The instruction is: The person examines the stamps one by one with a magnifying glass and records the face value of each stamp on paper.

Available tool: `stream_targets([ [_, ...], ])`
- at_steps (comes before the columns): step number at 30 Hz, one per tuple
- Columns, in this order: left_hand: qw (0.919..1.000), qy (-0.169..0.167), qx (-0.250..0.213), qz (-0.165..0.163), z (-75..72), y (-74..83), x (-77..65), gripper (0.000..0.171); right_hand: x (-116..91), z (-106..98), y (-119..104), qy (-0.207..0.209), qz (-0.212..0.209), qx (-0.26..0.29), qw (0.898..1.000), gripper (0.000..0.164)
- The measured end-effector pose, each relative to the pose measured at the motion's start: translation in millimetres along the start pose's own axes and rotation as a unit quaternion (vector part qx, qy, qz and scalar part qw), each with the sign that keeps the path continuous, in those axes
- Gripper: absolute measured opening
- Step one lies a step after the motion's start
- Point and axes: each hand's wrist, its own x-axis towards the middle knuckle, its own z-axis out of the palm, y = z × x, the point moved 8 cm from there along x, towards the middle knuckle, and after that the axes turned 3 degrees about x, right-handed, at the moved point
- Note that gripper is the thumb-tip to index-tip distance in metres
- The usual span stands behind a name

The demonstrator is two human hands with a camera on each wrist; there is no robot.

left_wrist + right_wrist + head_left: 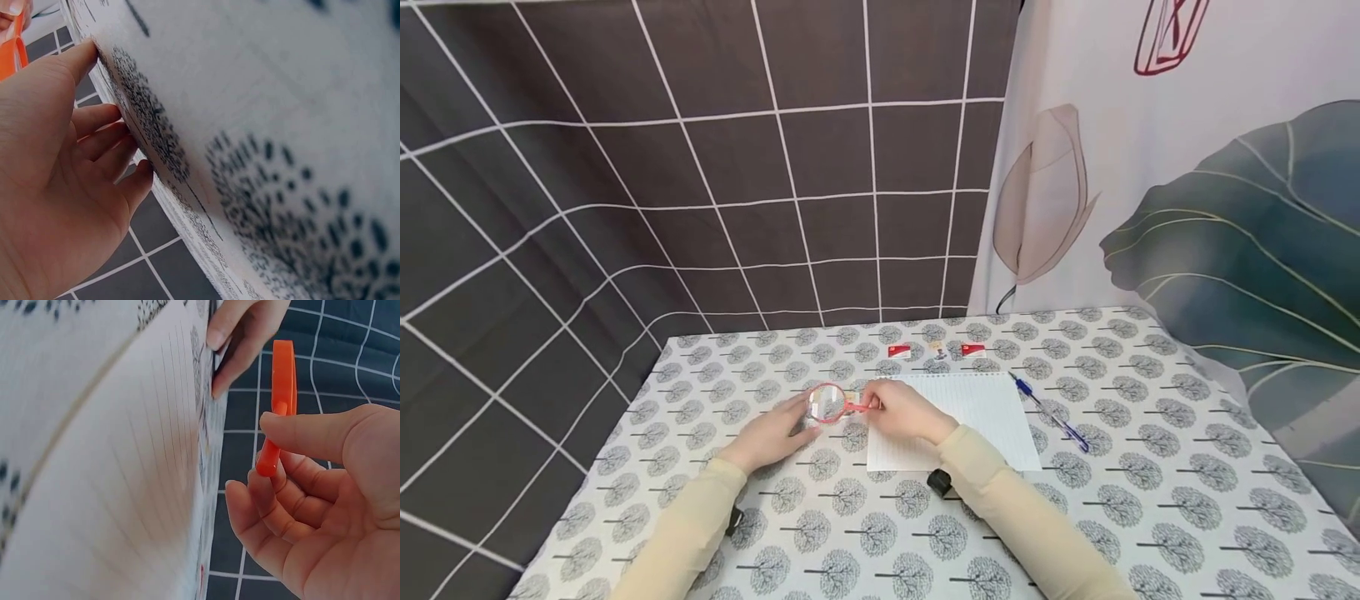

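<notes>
A magnifying glass (827, 404) with an orange-red rim and handle is held above the table by my right hand (906, 408). Thumb and fingers pinch the handle's end, as the right wrist view shows its orange handle (270, 453) from the side. My left hand (770, 435) rests on the patterned cloth beside the lens, its fingertips (145, 172) touching the surface. Partly behind the lens and handle lies a small yellowish card (853, 397); its print is too small to read.
Beneath my right forearm lies a lined sheet of paper (988, 417), with a blue pen (1052, 414) to its right. Farther back are two red-and-white cards (898, 352) and a small picture card (937, 351) between them. Curtains hang behind the table (820, 533).
</notes>
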Motion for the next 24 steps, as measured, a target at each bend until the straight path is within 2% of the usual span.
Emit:
stream_targets([
  [9, 1.0000, -0.001, 0.006, 0.005, -0.7, 2.5, -1.9, 0.068, -4.9, -20.5, 17.0, 0.033, 0.021, -0.022, 0.999, 0.008],
  [15, 0.9999, 0.003, 0.008, 0.012, -0.4, 3.5, -4.0, 0.067, -11.0, -34.3, 32.5, 0.050, 0.046, -0.012, 0.998, 0.008],
  [21, 0.9999, 0.005, 0.002, 0.011, -1.2, 3.2, -3.3, 0.068, -16.9, -56.2, 48.2, 0.069, 0.061, -0.014, 0.996, 0.007],
  [24, 0.9999, 0.004, 0.002, 0.011, -0.3, 3.1, -3.1, 0.068, -21.5, -67.7, 55.9, 0.078, 0.056, -0.013, 0.995, 0.007],
])
